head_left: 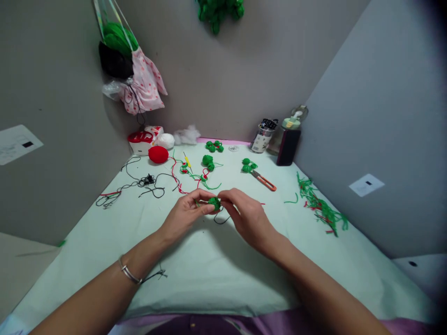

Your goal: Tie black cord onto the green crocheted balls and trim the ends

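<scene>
Between thumb and fingers, my left hand (190, 209) grips a small green crocheted ball (214, 203) over the middle of the table. My right hand (244, 214) is closed in a pinch at the ball's right side; what its fingertips hold is too small to make out. A dark thread (220, 221) loops below the ball. Just beyond my hands lie green crocheted pieces (207, 161), red-and-green yarn bits and a yellow-handled crochet hook (187, 160). Orange-handled snips (264, 180) rest beside another pair of green balls (247, 166).
Tangled black yarn (148, 180) spreads at left, near a red yarn ball (158, 154) and a white yarn ball (165, 141). Green and red scraps (323, 207) lie along the right edge. A dark phone (289, 147), a pen holder (261, 138) and a bottle stand at back right. Walls enclose the table.
</scene>
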